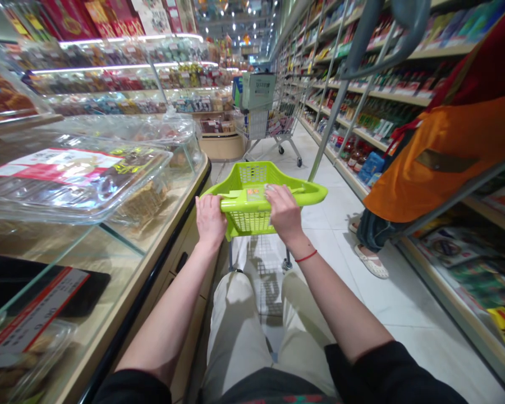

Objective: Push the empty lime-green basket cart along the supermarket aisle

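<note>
In front of my legs stands a lime-green shopping cart (pixel 252 221) with a perforated basket on grey legs with wheels. My left hand (pixel 211 219) is closed around the left end of its near rim. Further right, my right hand (pixel 283 210) wraps over the same rim, beside a small printed label (pixel 255 194). What shows of the basket's inside is green perforated wall; part of the interior is hidden by the rim and my hands. A red string bracelet (pixel 306 256) circles my right wrist.
A glass-edged counter with clear plastic food boxes (pixel 67 174) runs close along my left. On the right, a person in an orange apron (pixel 441 157) stands by stocked shelves (pixel 370 106). A loaded wire cart (pixel 273 120) stands ahead in the aisle.
</note>
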{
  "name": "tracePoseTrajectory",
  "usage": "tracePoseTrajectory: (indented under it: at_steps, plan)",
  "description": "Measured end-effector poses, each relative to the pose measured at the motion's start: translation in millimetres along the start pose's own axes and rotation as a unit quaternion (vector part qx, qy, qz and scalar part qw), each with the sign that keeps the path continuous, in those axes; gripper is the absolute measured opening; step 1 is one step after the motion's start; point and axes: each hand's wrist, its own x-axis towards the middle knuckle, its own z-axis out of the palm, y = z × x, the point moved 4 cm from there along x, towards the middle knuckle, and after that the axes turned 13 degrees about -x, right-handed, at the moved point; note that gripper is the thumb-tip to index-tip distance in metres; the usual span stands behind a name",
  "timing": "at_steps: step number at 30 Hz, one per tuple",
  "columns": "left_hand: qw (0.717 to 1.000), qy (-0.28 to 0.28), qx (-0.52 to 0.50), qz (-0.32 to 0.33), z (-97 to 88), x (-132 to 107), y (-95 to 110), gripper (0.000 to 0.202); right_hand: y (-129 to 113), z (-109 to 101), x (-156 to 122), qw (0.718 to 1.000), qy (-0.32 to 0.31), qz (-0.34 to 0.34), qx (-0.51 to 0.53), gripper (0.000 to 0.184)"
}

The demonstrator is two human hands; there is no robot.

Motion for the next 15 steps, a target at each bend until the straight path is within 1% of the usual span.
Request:
tracePoseTrajectory:
  at_steps: [5, 7, 8, 9, 10, 11, 13, 15]
  plan:
    - [1.0, -0.004, 0.003, -0.001, 0.8, -0.1, 0.2, 0.036, 93.2, -23.8, -1.7, 0.996, 0.029, 0.079, -0.007, 0.032]
    - [1.0, -0.008, 0.005, -0.002, 1.4, -0.8, 1.6, 0.036, 121.2, -29.7, -0.3, 0.991, 0.046, 0.123, -0.011, 0.032]
    - [1.0, -0.01, 0.004, -0.002, 1.7, -1.2, 2.4, 0.036, 129.5, -30.9, -0.1, 0.988, 0.053, 0.144, -0.011, 0.033]
    - [1.0, -0.011, 0.003, -0.003, 1.9, -1.6, 3.1, 0.036, 133.1, -30.8, -0.2, 0.985, 0.059, 0.16, -0.01, 0.033]
    - [1.0, -0.01, 0.002, -0.003, 2.0, -2.0, 3.8, 0.036, 131.7, -29.4, -0.8, 0.984, 0.063, 0.169, -0.007, 0.034]
    - [1.0, -0.01, 0.0, -0.003, 1.9, -2.4, 4.4, 0.036, 125.5, -26.8, -1.7, 0.983, 0.065, 0.17, -0.004, 0.034]
    - [1.0, -0.008, 0.0, 0.0, 1.4, -2.8, 5.4, 0.037, 101.4, -19.0, -3.6, 0.987, 0.064, 0.151, 0.002, 0.034]
    - [1.0, -0.007, 0.0, 0.001, 0.6, -3.0, 6.1, 0.037, 68.8, -10.0, -4.6, 0.99, 0.066, 0.121, 0.009, 0.034]
